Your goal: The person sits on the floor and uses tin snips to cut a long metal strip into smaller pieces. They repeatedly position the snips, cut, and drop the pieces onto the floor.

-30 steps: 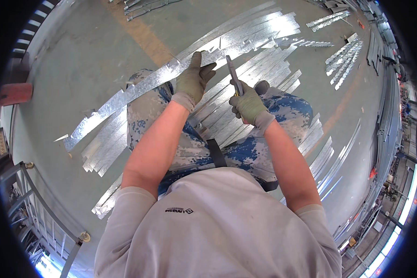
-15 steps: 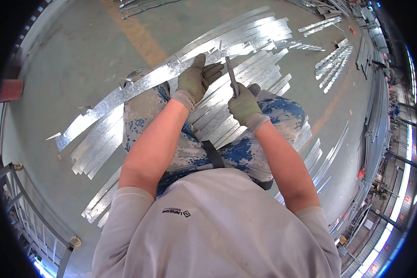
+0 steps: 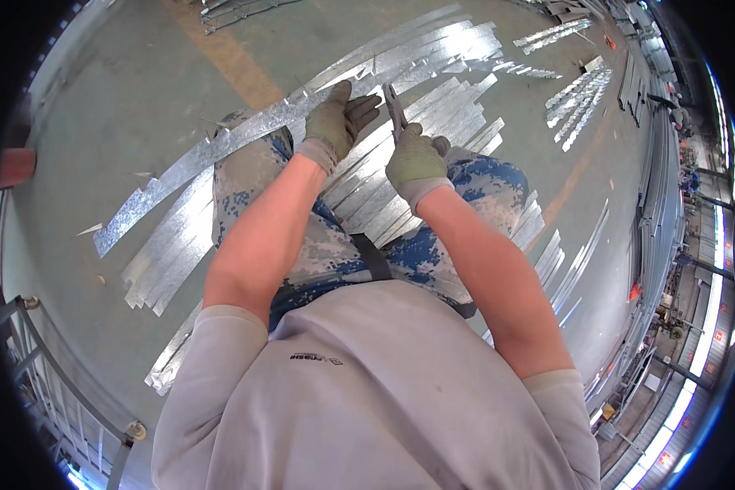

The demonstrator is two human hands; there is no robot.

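The left hand [image 3: 336, 122], gloved, is pressing its palm on a long metal strip [image 3: 220, 151], fingers spread flat toward 1 o'clock and mostly open, thumb side on the strip's edge. The right hand [image 3: 415, 157], also gloved, is closing tightly round the handles of snips [image 3: 394, 104], blades pointing toward 12 o'clock just beside the left fingertips.

The strip is running from 8 o'clock up toward 1 o'clock across the left knee, over a spread of more strips [image 3: 400, 180] lying on the floor [image 3: 122, 90].

The blades are sitting very close to the left fingers; a slip could be nicking the glove. The strip's long free end at 8 o'clock is hanging unsupported, so it could be twisting or springing and dragging a sharp edge across the bare left forearm. Both elbows are bending, forearms converging at 12 o'clock.
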